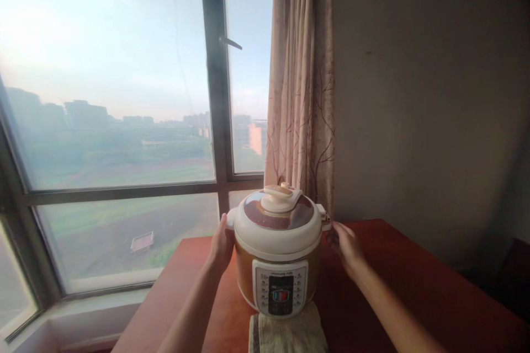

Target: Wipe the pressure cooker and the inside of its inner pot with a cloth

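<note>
A cream and brown electric pressure cooker [278,251] stands on a red-brown table [414,287], its lid closed and its control panel facing me. My left hand [221,245] rests against the cooker's left side just under the lid's handle lug, fingers together and curved to the wall. My right hand [346,245] reaches to the cooker's right side near the other lug, fingers partly spread, touching or almost touching it. Neither hand holds a loose object.
A folded beige cloth [285,333] lies on the table in front of the cooker. Behind stands a large window [124,121] with a dark frame, a patterned curtain [300,83] hanging at its right, and a plain wall on the right.
</note>
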`<move>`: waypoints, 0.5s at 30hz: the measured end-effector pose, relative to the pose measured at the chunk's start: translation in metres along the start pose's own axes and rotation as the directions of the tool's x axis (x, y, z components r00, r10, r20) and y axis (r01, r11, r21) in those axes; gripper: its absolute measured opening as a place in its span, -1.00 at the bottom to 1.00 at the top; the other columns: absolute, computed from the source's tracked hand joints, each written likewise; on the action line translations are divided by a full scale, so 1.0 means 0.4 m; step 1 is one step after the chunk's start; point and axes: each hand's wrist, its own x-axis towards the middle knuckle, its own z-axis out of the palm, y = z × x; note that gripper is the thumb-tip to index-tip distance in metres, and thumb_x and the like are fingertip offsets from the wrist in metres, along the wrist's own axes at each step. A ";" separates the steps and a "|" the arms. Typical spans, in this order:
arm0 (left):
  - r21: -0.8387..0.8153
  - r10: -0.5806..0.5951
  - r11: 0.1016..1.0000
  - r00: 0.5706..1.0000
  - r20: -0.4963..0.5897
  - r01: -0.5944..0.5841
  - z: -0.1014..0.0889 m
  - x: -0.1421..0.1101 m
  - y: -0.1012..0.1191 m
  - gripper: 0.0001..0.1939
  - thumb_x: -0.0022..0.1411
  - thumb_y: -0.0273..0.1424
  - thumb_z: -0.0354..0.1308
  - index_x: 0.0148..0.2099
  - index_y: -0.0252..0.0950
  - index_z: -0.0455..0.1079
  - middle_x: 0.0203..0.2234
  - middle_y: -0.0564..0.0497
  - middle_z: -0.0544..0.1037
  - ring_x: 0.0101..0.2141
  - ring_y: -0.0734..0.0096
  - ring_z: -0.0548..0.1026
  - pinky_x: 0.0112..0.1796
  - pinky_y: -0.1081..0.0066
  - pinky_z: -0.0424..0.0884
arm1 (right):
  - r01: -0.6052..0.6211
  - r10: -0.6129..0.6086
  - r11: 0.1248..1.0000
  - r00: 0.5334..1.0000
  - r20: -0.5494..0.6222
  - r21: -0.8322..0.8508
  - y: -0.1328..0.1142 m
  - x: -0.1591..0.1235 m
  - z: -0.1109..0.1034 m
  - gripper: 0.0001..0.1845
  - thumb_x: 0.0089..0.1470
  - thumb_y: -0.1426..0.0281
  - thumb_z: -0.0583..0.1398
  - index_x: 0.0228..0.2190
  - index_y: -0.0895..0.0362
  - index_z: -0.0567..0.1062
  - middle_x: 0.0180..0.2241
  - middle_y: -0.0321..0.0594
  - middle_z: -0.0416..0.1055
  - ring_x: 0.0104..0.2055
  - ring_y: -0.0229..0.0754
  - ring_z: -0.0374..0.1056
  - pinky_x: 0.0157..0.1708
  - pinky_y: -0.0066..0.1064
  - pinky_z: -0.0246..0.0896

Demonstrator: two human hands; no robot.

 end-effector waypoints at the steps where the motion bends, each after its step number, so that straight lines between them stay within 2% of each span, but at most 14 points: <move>1: 0.002 0.024 1.000 1.000 0.019 -0.024 0.000 -0.001 -0.002 -0.44 0.21 -0.02 0.17 0.00 -0.42 0.51 -0.18 -0.17 0.68 0.00 -0.03 0.56 0.03 0.13 0.44 | 0.002 -0.002 1.000 1.000 -0.009 0.012 0.002 0.004 0.003 -0.63 -0.23 0.03 0.28 -0.53 0.07 0.45 -0.63 -0.31 0.42 -0.60 -0.22 0.29 -0.61 -0.43 0.15; 3: 0.024 0.050 0.998 0.998 0.028 -0.051 -0.003 -0.002 -0.003 -0.40 0.15 0.00 0.22 0.00 -0.43 0.51 -0.19 -0.16 0.69 -0.02 -0.04 0.56 0.01 0.14 0.45 | 0.006 -0.005 1.000 0.999 -0.035 0.029 0.005 0.015 0.008 -0.65 -0.26 0.05 0.29 -0.54 0.07 0.45 -0.64 -0.33 0.39 -0.61 -0.23 0.26 -0.63 -0.44 0.11; 9: 0.064 0.006 0.998 1.000 0.003 -0.007 -0.007 -0.005 -0.006 -0.41 0.10 -0.02 0.27 0.00 -0.40 0.51 -0.17 -0.16 0.69 -0.05 -0.02 0.59 -0.09 0.20 0.48 | 0.009 -0.005 0.999 0.997 -0.079 0.052 0.016 0.058 0.003 -0.73 -0.30 0.15 0.29 -0.59 0.09 0.49 -0.67 -0.30 0.39 -0.62 -0.24 0.22 -0.65 -0.42 0.08; 15: 0.128 0.031 0.991 1.000 0.003 -0.031 0.038 0.005 -0.068 -0.38 0.07 0.09 0.27 -0.04 -0.33 0.52 -0.22 -0.13 0.67 -0.12 0.08 0.57 -0.12 0.25 0.44 | 0.029 -0.026 0.999 0.989 -0.143 0.020 0.009 0.132 -0.054 -0.78 -0.35 0.21 0.28 -0.59 0.09 0.51 -0.64 -0.27 0.43 -0.62 -0.22 0.22 -0.68 -0.40 0.09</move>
